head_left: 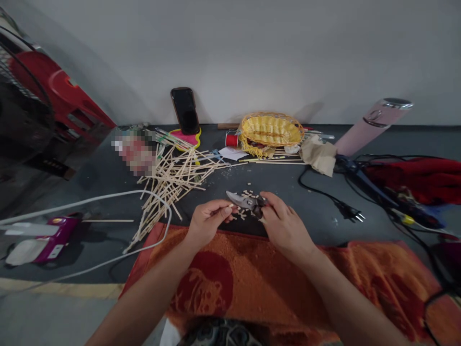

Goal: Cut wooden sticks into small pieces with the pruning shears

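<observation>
My right hand (283, 218) is closed around the handles of a pair of pruning shears (248, 201), whose blades point left. Between the thumb and fingers of my left hand (211, 218) is a short, pale wooden stick (231, 206), mostly hidden by the fingertips and close to the blades. Small cut stick pieces (243, 215) lie scattered on the dark table under and around the shears. To the left spreads a loose pile of long wooden sticks (173, 180).
An orange towel (259, 274) covers the table's front edge. Behind stand a phone (185, 110), a yellow wicker basket (272, 129), a red thread spool (231, 140) and a pink flask (372, 125). A plug (351, 211) with black cord lies right; a purple device (59, 238) sits left beside a white cable (108, 196).
</observation>
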Available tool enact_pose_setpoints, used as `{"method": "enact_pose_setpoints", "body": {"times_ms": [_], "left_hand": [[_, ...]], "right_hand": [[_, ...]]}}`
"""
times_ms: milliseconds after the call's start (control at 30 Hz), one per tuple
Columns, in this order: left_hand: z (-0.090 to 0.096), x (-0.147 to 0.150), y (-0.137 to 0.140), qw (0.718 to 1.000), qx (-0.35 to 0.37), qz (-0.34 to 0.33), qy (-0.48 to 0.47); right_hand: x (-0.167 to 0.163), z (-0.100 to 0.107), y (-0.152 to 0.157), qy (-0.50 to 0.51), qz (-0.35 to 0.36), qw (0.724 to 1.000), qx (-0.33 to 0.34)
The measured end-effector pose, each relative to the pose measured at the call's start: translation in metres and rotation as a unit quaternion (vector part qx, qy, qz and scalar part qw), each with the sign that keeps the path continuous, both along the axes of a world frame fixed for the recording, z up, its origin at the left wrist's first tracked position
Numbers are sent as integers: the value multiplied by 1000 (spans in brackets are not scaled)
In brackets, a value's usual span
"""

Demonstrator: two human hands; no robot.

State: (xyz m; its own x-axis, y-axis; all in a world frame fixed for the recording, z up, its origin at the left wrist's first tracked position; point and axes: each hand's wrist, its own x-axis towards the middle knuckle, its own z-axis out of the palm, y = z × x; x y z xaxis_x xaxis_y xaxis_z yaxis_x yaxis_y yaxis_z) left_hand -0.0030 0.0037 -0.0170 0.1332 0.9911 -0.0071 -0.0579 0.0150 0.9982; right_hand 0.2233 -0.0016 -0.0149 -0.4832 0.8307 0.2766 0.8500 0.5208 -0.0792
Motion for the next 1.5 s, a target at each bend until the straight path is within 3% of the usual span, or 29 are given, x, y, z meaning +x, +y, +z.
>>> {"method": "enact_pose_setpoints", "body": {"times_ms": [400, 1500], "left_hand": [[-1, -1, 2, 1000, 7, -3, 14], [1, -1, 1, 999, 23, -23, 34]], "right_hand": [[1, 6, -5, 8, 4, 999, 49], [-8, 2, -5, -6, -13, 1000, 1]]}}
